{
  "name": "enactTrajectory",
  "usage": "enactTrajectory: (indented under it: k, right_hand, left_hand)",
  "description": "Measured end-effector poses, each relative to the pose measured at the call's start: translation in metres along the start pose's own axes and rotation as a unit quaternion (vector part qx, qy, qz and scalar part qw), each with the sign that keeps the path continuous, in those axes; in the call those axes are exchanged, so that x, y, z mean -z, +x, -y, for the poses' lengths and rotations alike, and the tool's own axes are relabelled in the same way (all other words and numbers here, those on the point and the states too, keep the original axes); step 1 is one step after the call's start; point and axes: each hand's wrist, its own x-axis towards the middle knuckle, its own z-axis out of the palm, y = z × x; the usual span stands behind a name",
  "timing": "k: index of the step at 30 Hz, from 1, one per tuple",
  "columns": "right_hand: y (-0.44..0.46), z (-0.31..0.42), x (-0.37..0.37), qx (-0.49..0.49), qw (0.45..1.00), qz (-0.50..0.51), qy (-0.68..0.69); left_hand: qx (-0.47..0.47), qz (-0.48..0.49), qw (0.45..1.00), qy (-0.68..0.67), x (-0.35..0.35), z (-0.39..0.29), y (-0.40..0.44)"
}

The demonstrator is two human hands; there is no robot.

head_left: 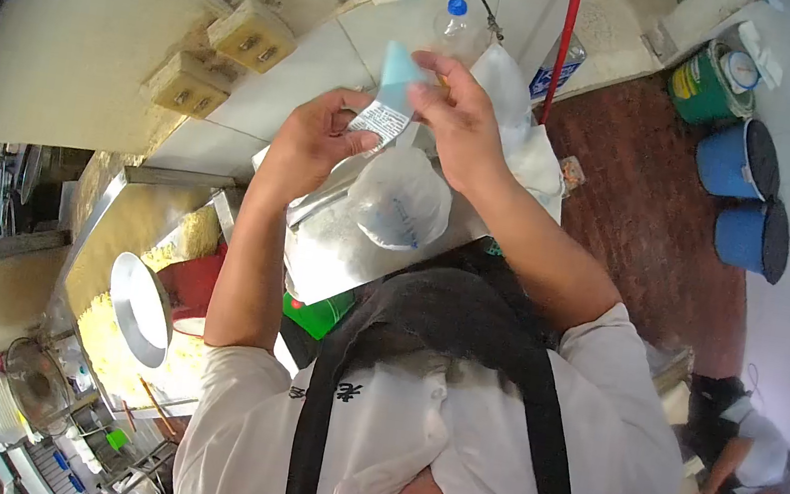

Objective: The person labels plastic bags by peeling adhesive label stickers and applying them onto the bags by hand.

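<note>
Between my hands is a small printed slip [381, 121], pale blue at its upper end and white with fine dark print lower down; I cannot tell whether it is a label or a flat packet. My left hand [319, 142] pinches its lower part between thumb and fingers. At its upper right side, the fingers of my right hand [458, 124] are closed on it. Just below both hands, a knotted clear plastic bag [399, 202] with blue print and whitish contents sits on a metal work surface [327, 263].
Behind my hands stands a clear bottle [458, 28] with a blue cap. To the left, a metal bowl [141, 307] rests over yellow shredded food [100, 337]. Blue buckets [730, 163] and a green tub [702, 88] line the right wall. Another person [755, 449] is at lower right.
</note>
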Motion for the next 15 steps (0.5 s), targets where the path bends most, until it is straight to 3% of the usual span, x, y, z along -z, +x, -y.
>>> enactTrajectory:
  k: [3, 6, 9, 10, 11, 13, 15]
  right_hand:
    - [0.004, -0.019, 0.006, -0.091, 0.985, -0.049, 0.136]
    - [0.005, -0.025, 0.020, -0.137, 0.970, -0.146, 0.138]
    - [-0.015, -0.019, 0.027, -0.014, 0.987, -0.152, 0.052]
    - [-0.027, -0.007, 0.017, 0.093, 0.985, -0.134, -0.060]
    - [-0.037, 0.002, 0.007, 0.174, 0.967, -0.072, -0.174]
    - [-0.048, 0.016, -0.014, 0.323, 0.861, 0.050, -0.390]
    - [-0.048, 0.020, -0.033, 0.347, 0.821, 0.046, -0.452]
  left_hand:
    - [0.007, 0.006, 1.000, 0.013, 0.010, 0.005, -0.014]
    - [0.012, -0.023, 0.999, 0.045, 0.019, 0.010, -0.026]
    - [0.035, -0.051, 0.996, 0.065, 0.024, 0.013, -0.034]
    - [0.037, -0.061, 0.995, 0.075, 0.025, 0.016, -0.036]
    - [0.041, -0.067, 0.993, 0.086, 0.023, 0.018, -0.037]
    - [-0.023, -0.065, 0.996, 0.057, 0.010, 0.019, -0.039]
    - [-0.061, -0.051, 0.994, 0.075, 0.001, 0.012, -0.044]
